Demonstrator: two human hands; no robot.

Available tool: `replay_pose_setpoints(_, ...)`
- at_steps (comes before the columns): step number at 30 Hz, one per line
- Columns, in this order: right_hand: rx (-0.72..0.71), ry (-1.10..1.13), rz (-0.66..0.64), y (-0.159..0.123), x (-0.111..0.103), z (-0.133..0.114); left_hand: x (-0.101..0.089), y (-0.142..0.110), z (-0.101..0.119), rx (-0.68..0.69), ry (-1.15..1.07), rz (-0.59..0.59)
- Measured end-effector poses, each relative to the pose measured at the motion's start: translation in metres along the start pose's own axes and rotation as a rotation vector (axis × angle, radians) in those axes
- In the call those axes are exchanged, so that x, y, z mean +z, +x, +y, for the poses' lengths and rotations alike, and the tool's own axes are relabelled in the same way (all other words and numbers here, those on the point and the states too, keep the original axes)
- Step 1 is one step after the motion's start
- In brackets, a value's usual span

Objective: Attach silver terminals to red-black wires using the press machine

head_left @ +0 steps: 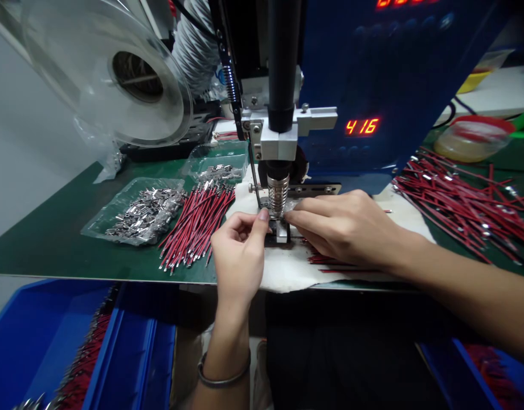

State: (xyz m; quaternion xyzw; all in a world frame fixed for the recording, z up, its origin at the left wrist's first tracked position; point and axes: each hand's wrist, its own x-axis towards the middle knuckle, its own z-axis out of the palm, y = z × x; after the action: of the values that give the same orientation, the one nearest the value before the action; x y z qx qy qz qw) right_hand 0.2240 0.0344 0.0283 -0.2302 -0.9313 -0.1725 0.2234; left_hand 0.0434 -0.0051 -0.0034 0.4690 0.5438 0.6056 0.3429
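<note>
Below the front edge of the green table [44, 239], to my left, a blue bin [35, 324] holds a long row of red wires [85, 361] with metal ends, and more red wires [492, 370] lie low on my right beside blue plastic. On the tabletop, a white cloth [283, 276] hangs slightly over the edge, with a few loose red wires [334, 260] on it, partly under my right hand [351, 228]. I have my left hand [240, 250], with a dark bracelet [223, 380] on its wrist, raised to the left side of the press [278, 193]; its thumb and forefinger are pressed together at the tips, but I cannot tell what is between them. My right hand comes in from the other side, fingers bunched and pointing at the bottom of the press, its thumb hidden, so I cannot tell whether it pinches anything. Between my fingertips sits a small metal block [281, 232], just below the spring. Left of my hands, a pile of red wires [196, 225] lies beside a clear tray [138, 213] of small metal parts; another pile of red wires [467, 205] spreads on the right. Farther back are a second clear tray [221, 162], a round tub [473, 139] with a red rim, a large clear reel [117, 74] and the blue machine [373, 85] showing 416 in red digits.
</note>
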Motion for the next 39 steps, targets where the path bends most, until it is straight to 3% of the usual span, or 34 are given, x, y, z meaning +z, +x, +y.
replay_pose_setpoints(23,0.007,0.0,0.056,0.0,0.001,-0.001,0.0,0.0,-0.004,0.025,-0.084,0.044)
replay_pose_setpoints(30,-0.056,0.087,0.253,-0.005,-0.002,0.0,0.004,0.004,-0.002,-0.023,-0.273,0.106)
replay_pose_setpoints(33,-0.075,0.158,0.382,-0.006,-0.009,-0.005,0.002,-0.004,0.003,-0.035,-0.201,0.138)
replay_pose_setpoints(35,-0.013,0.199,0.45,-0.005,-0.016,-0.01,-0.001,-0.018,0.007,-0.014,-0.095,0.15)
replay_pose_setpoints(37,0.004,0.252,0.467,-0.004,-0.022,-0.012,0.0,-0.036,0.011,0.036,0.026,0.08)
replay_pose_setpoints(39,-0.018,0.324,0.468,-0.003,-0.027,-0.013,0.006,-0.053,0.013,0.1,0.098,-0.069)
